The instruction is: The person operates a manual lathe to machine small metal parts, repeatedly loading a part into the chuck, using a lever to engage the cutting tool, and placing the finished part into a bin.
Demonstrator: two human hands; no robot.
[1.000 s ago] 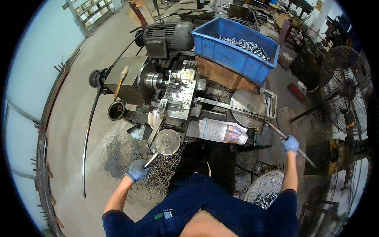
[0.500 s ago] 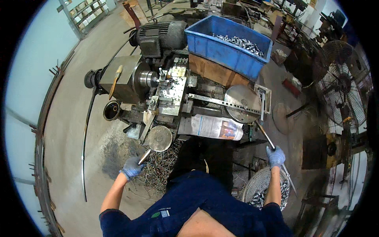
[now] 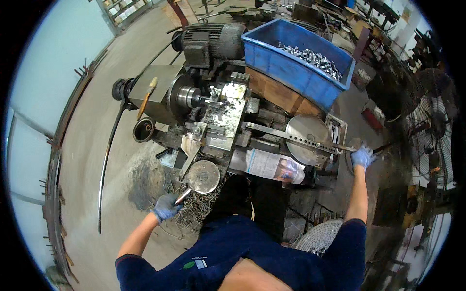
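The left hand (image 3: 166,207) was closed around a short metal handle (image 3: 183,196), whose long axis slanted up and to the right from the fist to a small round metal disc (image 3: 203,177) at the near left of a lathe-like machine (image 3: 223,114); of the two hands, this one was plainly nearer the disc. The right hand (image 3: 362,157) was at the outer end of a long metal lever (image 3: 345,147), its fingers partly bent, though I could not tell how firmly they gripped. From that hand the lever lay to the left, in line with a perforated flat bar (image 3: 291,136) that ran slightly upward across a large round plate (image 3: 302,127) to the machine's carriage. Beyond the bar, a blue plastic bin (image 3: 291,72) on a wooden box (image 3: 272,91) held a loose heap of small shiny metal parts (image 3: 313,60). Just beside the large plate, a small rectangular tray (image 3: 345,130) contained slender metal pieces. Low on the right, a pale perforated basket (image 3: 320,234), partly covered by the right sleeve (image 3: 345,247), showed some metal pieces inside. At the machine's left end stood a dark round cup (image 3: 136,131), its contents too dark to make out.
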